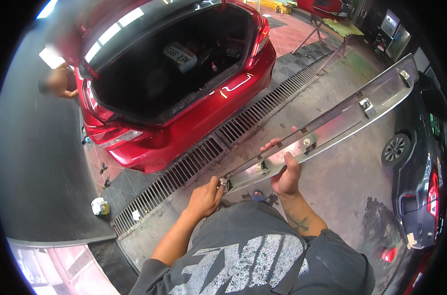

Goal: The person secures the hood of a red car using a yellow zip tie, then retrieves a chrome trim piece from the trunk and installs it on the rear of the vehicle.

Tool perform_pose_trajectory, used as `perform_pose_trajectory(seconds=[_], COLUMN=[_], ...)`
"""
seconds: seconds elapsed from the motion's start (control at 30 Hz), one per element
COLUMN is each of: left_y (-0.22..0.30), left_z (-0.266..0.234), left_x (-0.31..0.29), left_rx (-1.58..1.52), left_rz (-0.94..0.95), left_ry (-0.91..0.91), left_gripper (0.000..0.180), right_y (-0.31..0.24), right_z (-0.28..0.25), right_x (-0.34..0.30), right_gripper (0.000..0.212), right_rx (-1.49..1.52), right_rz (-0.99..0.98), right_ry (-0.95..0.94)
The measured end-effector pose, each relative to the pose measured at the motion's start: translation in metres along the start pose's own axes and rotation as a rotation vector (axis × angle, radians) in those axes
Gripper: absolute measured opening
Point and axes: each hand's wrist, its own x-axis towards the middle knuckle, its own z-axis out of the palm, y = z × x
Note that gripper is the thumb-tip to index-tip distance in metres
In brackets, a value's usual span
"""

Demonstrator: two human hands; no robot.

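A long car trim strip, its hollow back turned up toward me, slants from my waist to the upper right. Along its back sit several clips, one a metal clip. My right hand is closed round the strip's lower half, thumb on the near edge and fingertips showing over the far edge. At the near end, my left hand pinches the strip beside an end clip. The left fingertips are partly hidden there. Ahead stands a red car with its trunk open.
A licence plate and a small bottle lie in the trunk. A floor grate runs behind the car. A dark car stands at right, a folding stand at far right. Another person crouches at left.
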Motion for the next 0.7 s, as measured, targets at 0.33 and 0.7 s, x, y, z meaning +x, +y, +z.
perform_pose_trajectory(seconds=[0.33, 0.7], left_y=[0.003, -0.001], left_z=[0.007, 0.003], left_x=[0.006, -0.001], left_rx=[0.17, 0.003], left_rz=[0.074, -0.019], left_ry=[-0.003, -0.103], left_gripper=[0.029, 0.031], right_y=[-0.001, 0.004], right_z=[-0.011, -0.01], right_x=[-0.003, -0.005], right_gripper=[0.083, 0.08], right_rx=[0.054, 0.062], right_rz=[0.068, 0.077], right_ry=[0.04, 0.103])
